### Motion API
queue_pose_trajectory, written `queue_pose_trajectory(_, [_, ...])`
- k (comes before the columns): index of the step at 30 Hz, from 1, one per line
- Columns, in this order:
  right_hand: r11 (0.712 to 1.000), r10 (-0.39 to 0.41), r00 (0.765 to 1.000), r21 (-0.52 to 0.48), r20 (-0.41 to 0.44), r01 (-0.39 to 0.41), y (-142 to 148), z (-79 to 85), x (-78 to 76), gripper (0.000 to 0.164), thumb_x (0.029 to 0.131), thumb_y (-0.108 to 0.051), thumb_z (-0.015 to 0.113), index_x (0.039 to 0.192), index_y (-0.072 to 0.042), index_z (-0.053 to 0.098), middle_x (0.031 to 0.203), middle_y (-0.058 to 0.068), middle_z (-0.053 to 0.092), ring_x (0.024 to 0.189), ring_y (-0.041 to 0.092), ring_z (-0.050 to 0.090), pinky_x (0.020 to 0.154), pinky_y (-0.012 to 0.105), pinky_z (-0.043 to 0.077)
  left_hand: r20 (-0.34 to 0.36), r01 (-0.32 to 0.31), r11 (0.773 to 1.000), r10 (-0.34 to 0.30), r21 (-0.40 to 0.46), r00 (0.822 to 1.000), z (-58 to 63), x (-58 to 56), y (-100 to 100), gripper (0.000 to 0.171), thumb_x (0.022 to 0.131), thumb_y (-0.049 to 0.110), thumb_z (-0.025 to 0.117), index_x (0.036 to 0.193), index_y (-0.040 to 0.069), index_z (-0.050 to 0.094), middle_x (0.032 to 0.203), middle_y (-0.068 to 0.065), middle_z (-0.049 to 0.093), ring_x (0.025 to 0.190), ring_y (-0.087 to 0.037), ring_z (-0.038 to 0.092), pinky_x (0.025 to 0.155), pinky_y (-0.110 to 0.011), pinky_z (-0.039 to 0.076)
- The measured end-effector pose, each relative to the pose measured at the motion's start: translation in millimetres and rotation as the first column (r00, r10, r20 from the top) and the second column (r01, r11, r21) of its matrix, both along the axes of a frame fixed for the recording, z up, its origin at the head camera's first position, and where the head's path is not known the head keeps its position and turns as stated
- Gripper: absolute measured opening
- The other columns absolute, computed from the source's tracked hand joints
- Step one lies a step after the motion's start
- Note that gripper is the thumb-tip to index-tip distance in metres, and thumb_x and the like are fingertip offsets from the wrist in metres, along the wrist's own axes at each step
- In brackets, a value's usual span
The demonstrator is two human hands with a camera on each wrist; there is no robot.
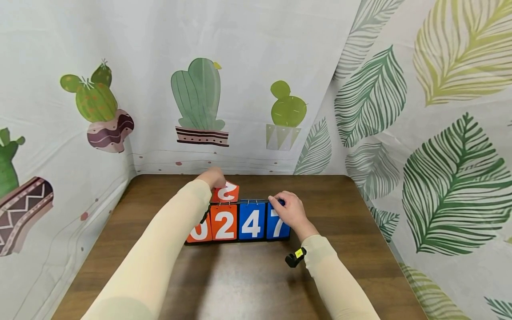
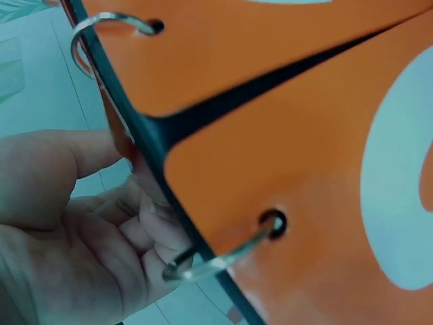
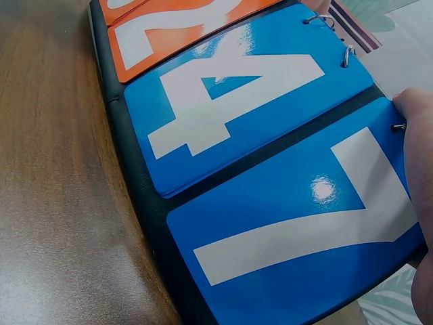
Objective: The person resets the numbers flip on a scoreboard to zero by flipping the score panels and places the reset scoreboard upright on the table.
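Note:
A flip scoreboard (image 3: 138, 166) stands tilted on the table, its black backing carrying ringed number cards. Its front reads 0, 2, 4, 7: an orange 0 card (image 1: 197, 233), an orange 2 card (image 1: 217, 231), a blue 4 card (image 1: 245, 213) and a blue 7 card (image 1: 285, 227). Over the top edge, my left hand (image 1: 214, 178) pinches a turned-back orange card (image 1: 233, 194) showing an upside-down 2. From the left wrist, the left hand (image 2: 74, 223) appears behind the ringed edge. My right hand (image 1: 293, 212) grips the board's top right corner, thumb by the 7 card's ring.
The brown wooden table (image 1: 248, 284) extends around the board. Behind it hangs a white cloth (image 1: 248, 89) printed with cacti, and a leaf-patterned cloth (image 1: 376, 178) lines the right side. A black strap device (image 1: 295, 258) sits at the right wrist.

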State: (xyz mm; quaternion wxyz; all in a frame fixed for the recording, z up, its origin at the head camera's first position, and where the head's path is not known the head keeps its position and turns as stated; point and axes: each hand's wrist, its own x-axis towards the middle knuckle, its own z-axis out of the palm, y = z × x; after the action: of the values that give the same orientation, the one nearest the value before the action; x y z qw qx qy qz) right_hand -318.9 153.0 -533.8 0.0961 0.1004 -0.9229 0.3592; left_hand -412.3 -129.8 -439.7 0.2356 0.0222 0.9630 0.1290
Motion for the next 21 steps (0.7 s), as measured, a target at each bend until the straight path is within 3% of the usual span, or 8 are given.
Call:
queue_pose_trajectory(4, [1.000,-0.002,1.000,-0.003,0.008,0.002,0,0.0,0.0,0.038,0.101,-0.053,0.057,0.102,-0.021,0.077,0.111,0.000,0.073,0.115,0.026,0.063,0.105,0.054,0.050,-0.009,-0.090,0.992,0.091,0.091,0.996,-4.0,-3.7,-3,0.030,0.099,0.012,0.057,0.121,-0.007,0.063,0.106,-0.017,0.060,0.071,-0.019,0.054,0.057,-0.027,0.048])
queue_pose_trajectory(7, [1.000,-0.003,1.000,-0.003,0.010,0.003,0,-0.2,-0.3,0.038,0.101,-0.053,0.057,0.102,-0.021,0.077,0.111,0.001,0.073,0.115,0.026,0.062,0.105,0.054,0.049,-0.009,-0.135,0.981,0.138,0.141,0.990,-4.3,-3.8,-3,0.032,0.098,0.008,0.056,0.124,-0.009,0.060,0.108,-0.019,0.060,0.061,-0.017,0.052,0.052,-0.027,0.047])
queue_pose_trajectory(15, [1.000,0.007,1.000,0.002,0.004,-0.007,1,-0.8,-1.2,0.038,0.101,-0.053,0.057,0.101,-0.020,0.076,0.112,0.001,0.073,0.115,0.027,0.063,0.105,0.054,0.049,0.013,-0.121,0.979,0.120,0.166,0.993,0.6,-3.6,-8,0.042,0.100,0.007,0.053,0.139,-0.010,0.053,0.134,-0.026,0.060,0.059,-0.017,0.060,0.053,-0.029,0.050])
queue_pose_trajectory(18, [1.000,0.009,1.000,0.000,0.002,-0.009,1,-0.7,-1.2,0.039,0.101,-0.054,0.057,0.102,-0.021,0.076,0.112,0.001,0.073,0.115,0.027,0.063,0.105,0.054,0.050,0.028,-0.130,0.974,0.127,0.187,0.992,0.7,-6.1,-11,0.045,0.101,0.008,0.051,0.143,-0.010,0.049,0.130,-0.026,0.061,0.058,-0.016,0.060,0.052,-0.029,0.050])
queue_pose_trajectory(21, [1.000,0.009,1.000,-0.004,0.000,-0.009,1,-0.8,-1.1,0.039,0.101,-0.054,0.057,0.102,-0.021,0.076,0.112,0.001,0.073,0.115,0.027,0.063,0.104,0.054,0.050,0.033,-0.127,0.969,0.123,0.210,0.992,1.7,-7.2,-15,0.047,0.101,0.006,0.048,0.145,-0.012,0.045,0.111,-0.024,0.069,0.051,-0.014,0.058,0.049,-0.029,0.049])
